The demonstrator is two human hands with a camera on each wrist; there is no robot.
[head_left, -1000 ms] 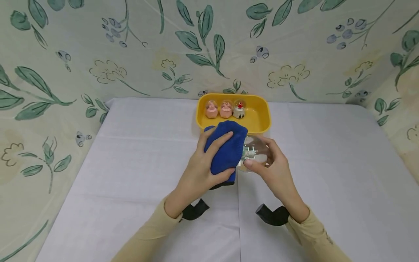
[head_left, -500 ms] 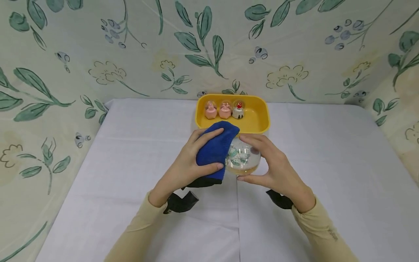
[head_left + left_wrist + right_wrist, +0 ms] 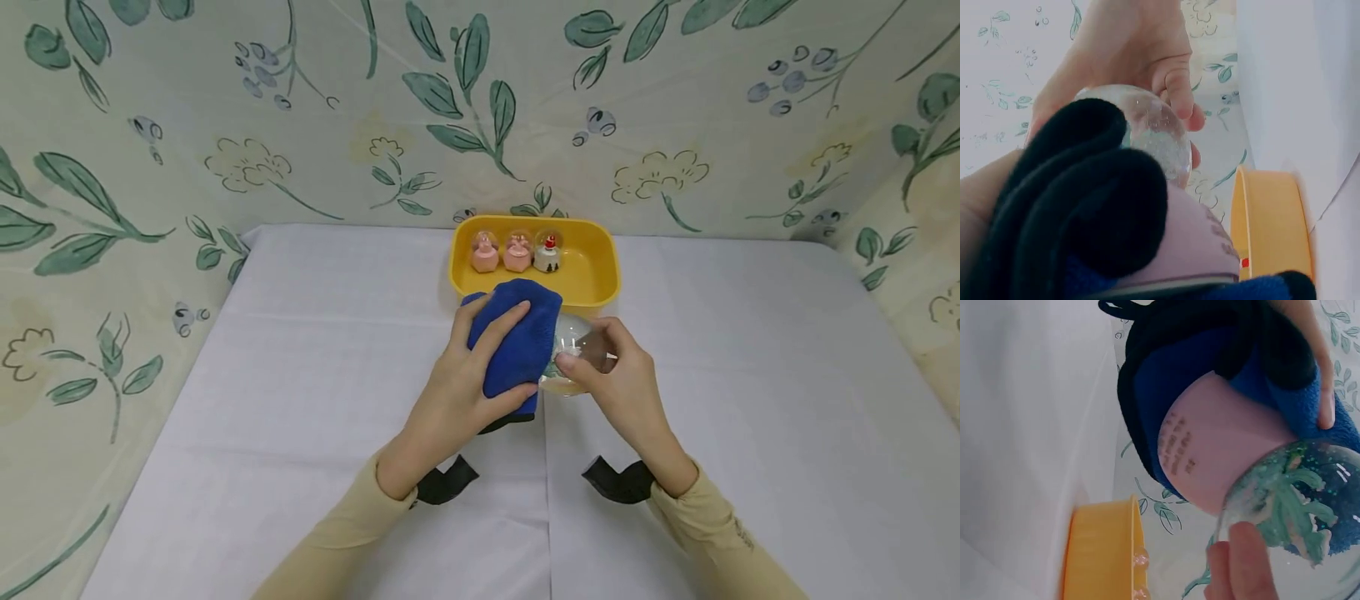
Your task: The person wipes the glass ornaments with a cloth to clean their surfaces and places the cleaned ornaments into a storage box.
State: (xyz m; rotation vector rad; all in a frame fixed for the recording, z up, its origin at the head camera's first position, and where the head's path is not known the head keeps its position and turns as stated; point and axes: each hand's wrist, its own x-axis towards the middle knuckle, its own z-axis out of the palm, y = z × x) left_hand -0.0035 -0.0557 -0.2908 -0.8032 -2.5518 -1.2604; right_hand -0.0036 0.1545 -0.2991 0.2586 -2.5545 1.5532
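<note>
A snow globe (image 3: 572,332) with a clear glass ball is held off the table between both hands, tilted on its side. Its pink base (image 3: 1216,440) bears small lettering and is wrapped in a blue cloth (image 3: 519,337) with black edging. My left hand (image 3: 468,387) grips the base through this cloth, fingers spread over it. On the glass ball, my right hand (image 3: 628,385) curls its thumb and fingers round the right side. A green branching figure (image 3: 1294,512) and glitter show inside the ball in the right wrist view. Cloth hides most of the base in the head view.
Just beyond the hands, a yellow tray (image 3: 592,287) stands on the white-covered table (image 3: 315,367). In its left part sit two small pink globes (image 3: 517,252) and a white one (image 3: 547,254) with a red figure. A floral cloth (image 3: 555,92) hangs behind.
Half a second ago both hands were farther left, with the right fingers spread wider round the ball. Now the globe and cloth are back to the right, and the right thumb lies across the glass.
</note>
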